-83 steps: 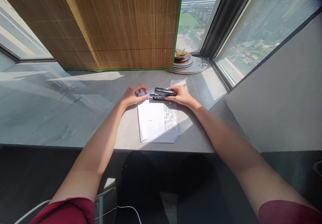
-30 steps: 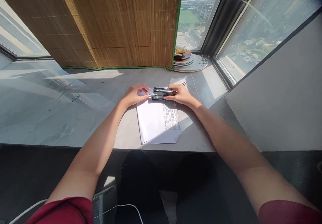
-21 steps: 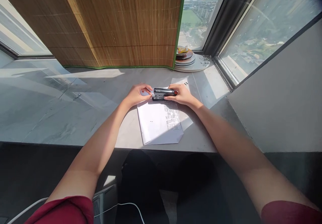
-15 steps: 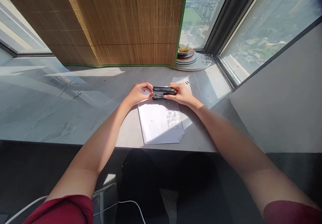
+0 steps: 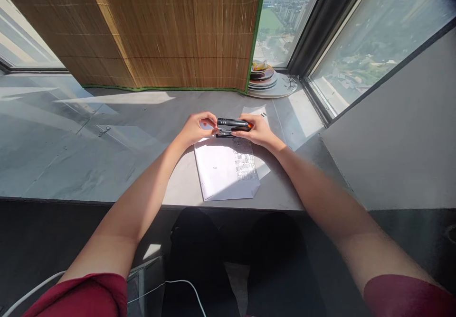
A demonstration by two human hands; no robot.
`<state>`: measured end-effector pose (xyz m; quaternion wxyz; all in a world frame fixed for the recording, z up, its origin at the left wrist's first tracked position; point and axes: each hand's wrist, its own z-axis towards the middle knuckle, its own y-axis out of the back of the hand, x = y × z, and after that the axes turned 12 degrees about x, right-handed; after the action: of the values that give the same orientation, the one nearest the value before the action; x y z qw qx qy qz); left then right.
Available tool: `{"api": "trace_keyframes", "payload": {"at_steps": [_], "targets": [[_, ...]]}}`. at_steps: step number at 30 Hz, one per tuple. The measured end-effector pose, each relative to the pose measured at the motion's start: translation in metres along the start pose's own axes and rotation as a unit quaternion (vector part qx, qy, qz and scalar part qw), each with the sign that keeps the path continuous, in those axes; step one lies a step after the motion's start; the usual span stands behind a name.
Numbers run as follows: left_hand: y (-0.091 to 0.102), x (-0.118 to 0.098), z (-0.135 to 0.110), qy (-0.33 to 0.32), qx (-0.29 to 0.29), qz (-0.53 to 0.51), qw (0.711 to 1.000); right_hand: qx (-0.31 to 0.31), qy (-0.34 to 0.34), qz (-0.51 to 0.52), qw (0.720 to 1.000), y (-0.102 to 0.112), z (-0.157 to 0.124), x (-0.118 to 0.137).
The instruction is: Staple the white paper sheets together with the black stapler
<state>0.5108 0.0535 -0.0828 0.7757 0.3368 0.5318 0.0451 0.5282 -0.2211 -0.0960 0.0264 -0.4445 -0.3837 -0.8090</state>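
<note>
A black stapler [image 5: 232,126] with an orange end sits over the far edge of a stack of white paper sheets [image 5: 226,167] on the grey stone sill [image 5: 107,160]. My right hand [image 5: 257,131] is wrapped round the stapler's right part. The fingers of my left hand [image 5: 195,128] are curled at the stapler's left tip, touching it and the paper's far left corner. Printed text runs down the right side of the top sheet.
A pile of plates [image 5: 268,80] stands at the back right corner by the window. A bamboo blind [image 5: 171,32] hangs behind the sill. One more paper sheet [image 5: 259,113] lies beyond the stapler. A white cable [image 5: 178,286] runs below by my knees. A grey wall [image 5: 392,132] rises on the right.
The stapler's jaws have come together over the paper's far edge and my left fingers have curled closer to its tip. The view has shifted slightly.
</note>
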Motion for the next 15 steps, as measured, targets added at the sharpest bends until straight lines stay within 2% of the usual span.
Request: {"api": "trace_keyframes", "payload": {"at_steps": [6,11,15], "targets": [[0.002,0.009,0.001,-0.022,0.018,0.070,0.997,-0.023,-0.048,-0.013,0.998,0.009,-0.008,-0.003],[0.003,0.014,0.000,-0.016,0.062,0.096,0.993,-0.069,-0.097,-0.036,0.992,0.018,-0.020,0.004],[0.003,0.014,-0.001,-0.041,0.085,0.099,0.991,-0.104,-0.150,-0.040,0.982,0.022,-0.054,0.028]]}}
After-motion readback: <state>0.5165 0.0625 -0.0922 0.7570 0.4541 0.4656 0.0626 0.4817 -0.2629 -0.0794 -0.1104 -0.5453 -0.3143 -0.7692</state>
